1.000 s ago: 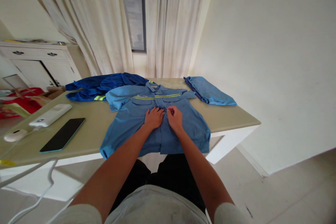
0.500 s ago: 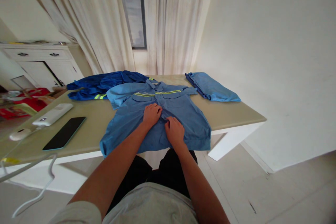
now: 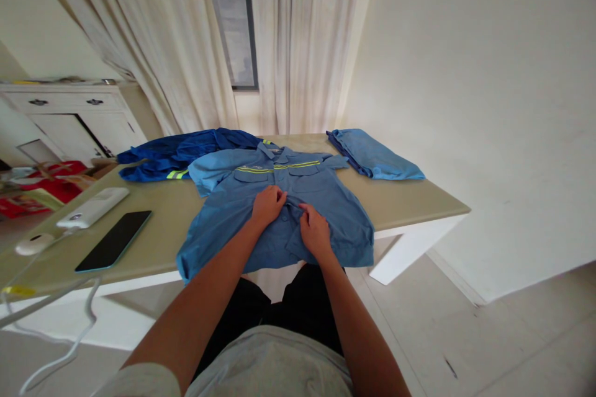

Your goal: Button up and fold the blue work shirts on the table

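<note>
A light-blue short-sleeved work shirt (image 3: 223, 223) lies face up across the table, collar at the far side and hem over the near edge. Yellow stripes run over its chest pockets. My left hand (image 3: 269, 205) rests on the shirt's front left of the button placket, fingers curled and gripping the cloth. On the other side, my right hand (image 3: 315, 227) pinches the front edge of the shirt, thumb and fingers together. Between the hands the placket is lifted and folded open a little below the chest.
Darker blue clothing (image 3: 186, 152) with reflective bands lies behind the shirt at left. A folded light-blue garment (image 3: 379, 155) is at the table's (image 3: 410, 205) back right. Left stand a phone (image 3: 114, 240), a white device (image 3: 93, 207) and white cables (image 3: 86, 316).
My right hand has shifted slightly right and up, drawing the shirt's front edge sideways so the placket opens more. My left hand stays nearly in place.
</note>
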